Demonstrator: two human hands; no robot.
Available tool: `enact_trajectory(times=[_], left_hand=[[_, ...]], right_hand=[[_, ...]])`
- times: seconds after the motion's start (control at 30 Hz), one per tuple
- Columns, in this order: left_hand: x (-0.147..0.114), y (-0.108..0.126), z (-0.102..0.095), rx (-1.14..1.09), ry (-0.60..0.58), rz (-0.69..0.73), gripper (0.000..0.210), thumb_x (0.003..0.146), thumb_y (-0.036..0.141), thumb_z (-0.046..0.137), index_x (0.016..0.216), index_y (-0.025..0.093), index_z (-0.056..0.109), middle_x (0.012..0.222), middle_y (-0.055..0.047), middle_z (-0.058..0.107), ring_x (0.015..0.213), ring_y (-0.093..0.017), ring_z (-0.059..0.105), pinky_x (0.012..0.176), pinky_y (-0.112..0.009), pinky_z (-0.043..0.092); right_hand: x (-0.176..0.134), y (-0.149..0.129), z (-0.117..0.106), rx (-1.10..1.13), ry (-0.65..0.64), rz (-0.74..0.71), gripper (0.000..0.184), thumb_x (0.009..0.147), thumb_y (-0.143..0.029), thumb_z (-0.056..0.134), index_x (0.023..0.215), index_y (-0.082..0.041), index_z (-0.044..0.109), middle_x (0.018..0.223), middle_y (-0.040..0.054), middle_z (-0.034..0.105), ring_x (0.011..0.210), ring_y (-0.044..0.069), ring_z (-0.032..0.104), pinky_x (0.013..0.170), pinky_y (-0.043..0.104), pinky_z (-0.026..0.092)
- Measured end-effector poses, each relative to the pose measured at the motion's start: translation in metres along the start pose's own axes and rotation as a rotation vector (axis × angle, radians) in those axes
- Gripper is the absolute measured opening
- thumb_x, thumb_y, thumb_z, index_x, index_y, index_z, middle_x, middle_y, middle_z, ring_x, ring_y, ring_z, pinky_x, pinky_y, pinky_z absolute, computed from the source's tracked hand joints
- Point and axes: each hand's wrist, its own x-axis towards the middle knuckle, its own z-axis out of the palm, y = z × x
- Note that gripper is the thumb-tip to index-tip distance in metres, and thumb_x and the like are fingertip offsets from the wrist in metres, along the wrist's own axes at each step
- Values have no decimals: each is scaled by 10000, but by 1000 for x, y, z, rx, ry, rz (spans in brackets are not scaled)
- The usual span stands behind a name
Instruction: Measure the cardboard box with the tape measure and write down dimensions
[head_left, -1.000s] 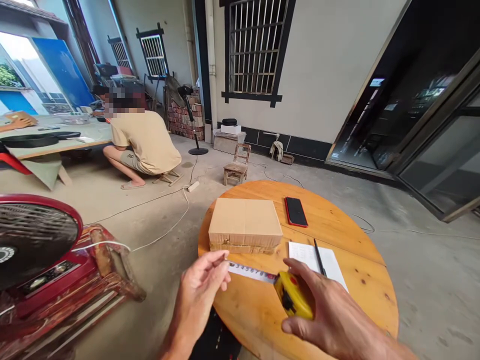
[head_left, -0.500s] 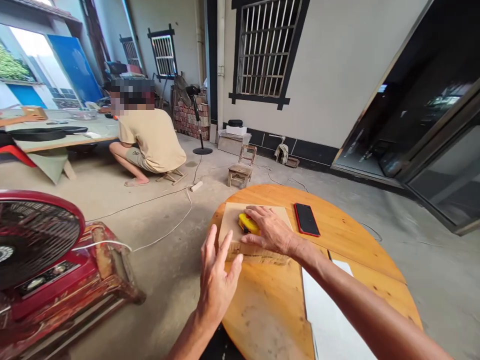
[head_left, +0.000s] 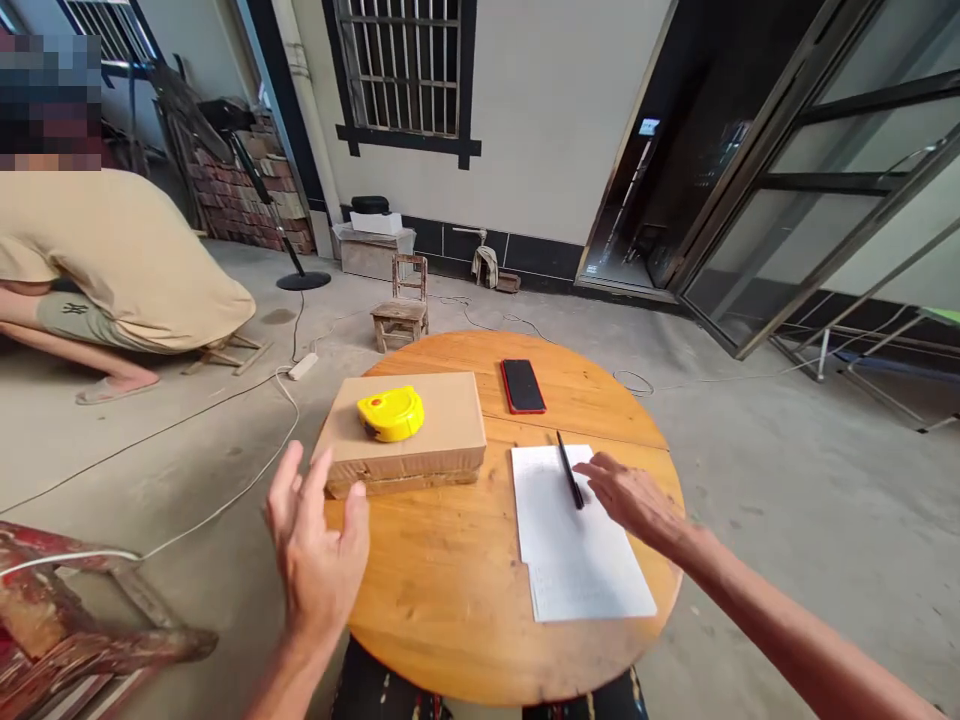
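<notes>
My left hand (head_left: pixel 319 545) is raised at the near left corner of a cardboard box (head_left: pixel 454 415), fingers spread, holding nothing. On top of the box lies a yellow tape measure (head_left: pixel 391 413), untouched by either hand. To the right, my right hand (head_left: pixel 634 498) hovers over white paper (head_left: pixel 581 570) with its fingers stretched out. Its fingertips are right beside a black pen (head_left: pixel 570 475) lying on the sheets; whether they touch it I cannot tell.
A phone with a red edge (head_left: pixel 523 386) lies on the round wooden table (head_left: pixel 442 570). Beyond stand a small wooden chair (head_left: pixel 401 305) and a black fan stand (head_left: pixel 301 278). A person in a beige shirt (head_left: pixel 112 260) crouches at left. Cables (head_left: pixel 225 520) cross the floor.
My right hand has let go of the tape measure, leaving it on the box, and moved right to the pen and paper. The view has turned right. My left hand stays open near the box.
</notes>
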Motion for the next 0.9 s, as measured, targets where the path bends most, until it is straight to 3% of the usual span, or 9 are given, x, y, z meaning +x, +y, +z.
enact_trajectory(times=[0.07, 0.17, 0.23, 0.3, 0.37, 0.43, 0.57, 0.77, 0.9], left_hand=[[-27, 32, 3, -39, -88, 52, 463, 901, 165, 557, 1359, 213, 509, 1512, -121, 373, 1366, -298, 398, 1142, -488, 320], [-74, 70, 17, -93, -393, 257, 368, 887, 147, 528, 1240, 230, 592, 1460, -102, 443, 1310, -290, 459, 1054, -464, 442], [-98, 83, 28, -74, -556, 284, 386, 869, 142, 524, 1236, 238, 595, 1459, -106, 446, 1280, -290, 489, 995, -464, 497], [-112, 90, 36, -57, -644, 284, 418, 854, 138, 523, 1256, 235, 583, 1461, -118, 445, 1270, -291, 500, 974, -476, 516], [-118, 94, 40, -39, -683, 295, 446, 845, 144, 535, 1281, 228, 566, 1477, -130, 429, 1291, -299, 482, 987, -491, 506], [-122, 98, 43, -18, -734, 333, 495, 826, 142, 562, 1313, 230, 545, 1518, -130, 382, 1337, -313, 435, 1014, -509, 483], [-129, 106, 48, -14, -885, 469, 594, 756, 98, 599, 1330, 238, 533, 1544, -100, 370, 1401, -333, 353, 1066, -561, 426], [-127, 102, 52, -7, -960, 509, 455, 813, 134, 577, 1252, 253, 589, 1452, -59, 509, 1360, -301, 426, 1092, -567, 401], [-121, 93, 47, -26, -956, 503, 392, 844, 164, 572, 1220, 268, 605, 1427, -46, 534, 1348, -288, 438, 1095, -554, 401]], right_hand=[[-4, 3, 15, -65, 9, -102, 398, 877, -25, 360, 1044, -196, 678, 1044, 117, 665, 592, 139, 572, 541, 284, 372], [0, 5, 21, -151, 23, -283, 350, 880, 7, 374, 940, -186, 660, 1130, 131, 645, 780, 202, 611, 668, 328, 427], [2, 9, 16, -144, 33, -344, 309, 900, -9, 385, 914, -180, 641, 1197, 138, 631, 982, 254, 600, 818, 377, 432], [-1, 15, 7, -131, 46, -369, 280, 917, -33, 381, 930, -171, 624, 1126, 140, 657, 1041, 264, 585, 910, 409, 401], [-13, 20, -2, -83, 66, -289, 242, 936, -82, 377, 945, -167, 604, 927, 113, 682, 907, 244, 617, 872, 394, 411], [-32, 23, -7, 12, 81, -75, 213, 952, -150, 369, 945, -179, 580, 776, 68, 664, 727, 215, 613, 728, 337, 424], [-70, 22, 1, 246, 27, 305, 208, 950, -249, 354, 891, -211, 550, 798, 53, 674, 685, 212, 635, 596, 294, 396], [-91, 4, 14, 475, -38, 369, 220, 936, -293, 363, 947, -208, 566, 919, 68, 699, 829, 237, 658, 719, 333, 444], [-90, -4, 9, 573, -66, 361, 196, 930, -332, 411, 935, -217, 570, 810, 23, 678, 724, 212, 626, 636, 300, 423]])
